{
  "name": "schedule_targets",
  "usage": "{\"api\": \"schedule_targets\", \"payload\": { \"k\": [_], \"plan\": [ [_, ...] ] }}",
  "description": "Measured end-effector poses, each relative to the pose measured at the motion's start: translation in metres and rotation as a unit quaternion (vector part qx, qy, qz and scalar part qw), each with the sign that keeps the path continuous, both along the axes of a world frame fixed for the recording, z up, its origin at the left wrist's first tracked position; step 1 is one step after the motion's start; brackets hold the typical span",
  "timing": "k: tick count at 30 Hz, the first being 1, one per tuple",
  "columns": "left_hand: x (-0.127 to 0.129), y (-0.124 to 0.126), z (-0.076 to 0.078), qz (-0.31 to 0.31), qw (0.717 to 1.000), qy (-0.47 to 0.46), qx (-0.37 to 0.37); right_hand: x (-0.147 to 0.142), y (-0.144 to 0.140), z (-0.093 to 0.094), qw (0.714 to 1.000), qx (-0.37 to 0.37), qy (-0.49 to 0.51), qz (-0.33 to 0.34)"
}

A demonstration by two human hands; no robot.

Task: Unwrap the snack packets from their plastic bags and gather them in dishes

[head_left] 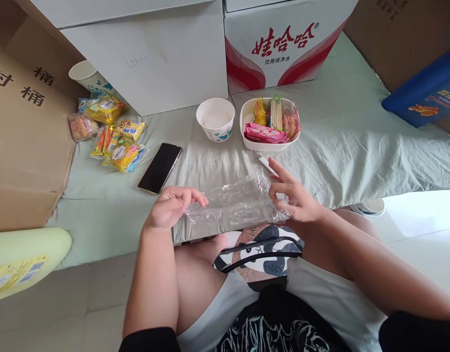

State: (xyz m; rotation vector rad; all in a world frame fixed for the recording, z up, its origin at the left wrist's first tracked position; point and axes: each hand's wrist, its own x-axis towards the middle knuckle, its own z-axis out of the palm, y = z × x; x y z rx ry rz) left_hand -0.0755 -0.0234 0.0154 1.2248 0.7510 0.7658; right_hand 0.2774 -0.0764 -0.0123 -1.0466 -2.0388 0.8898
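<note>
A clear plastic bag (232,203) stretches between my two hands at the front edge of the cloth-covered surface. My left hand (171,205) pinches its left end, fingers bent over. At the other end, my right hand (292,195) grips the bag between thumb and a finger, with the remaining fingers raised. A small white strip (267,165) lies just beyond the right fingertips. Farther back stands a white bowl (251,143) with packaged snacks in it, among them a pink wafer pack (265,133). Left of it is a white paper cup (215,120).
A phone (160,167) lies left of centre, beside a pile of wrapped snacks (117,134). White boxes (147,63) line the back. Cardboard (27,127) and a pale green bottle (23,259) stand left, a blue container (426,90) right. A panda-patterned bag (254,249) is between my legs.
</note>
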Motion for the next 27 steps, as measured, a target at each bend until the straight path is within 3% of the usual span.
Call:
{"api": "schedule_targets", "payload": {
  "k": [2,5,12,15,18,24,27],
  "plan": [
    [0.002,-0.001,0.001,0.060,0.997,0.032,-0.020,0.000,0.000,0.002,0.999,0.009,0.009,-0.037],
    [0.006,-0.003,0.002,0.083,0.994,0.067,-0.023,-0.003,-0.001,0.005,0.996,-0.004,0.039,-0.076],
    [0.004,-0.004,0.008,0.049,0.995,0.087,0.021,-0.010,-0.001,0.010,0.992,-0.060,0.096,-0.063],
    [-0.004,-0.005,0.010,0.002,0.993,0.106,0.048,-0.008,0.001,0.009,0.985,-0.120,0.083,-0.093],
    [-0.012,-0.004,0.010,-0.041,0.989,0.127,0.065,-0.004,0.002,0.006,0.983,-0.136,0.080,-0.095],
    [-0.016,0.000,0.008,-0.118,0.970,0.208,0.040,-0.003,0.002,-0.003,0.992,0.000,-0.055,-0.110],
    [-0.013,0.001,0.011,-0.166,0.959,0.226,0.050,-0.008,0.001,-0.006,0.989,0.064,-0.115,-0.065]
  ]
}}
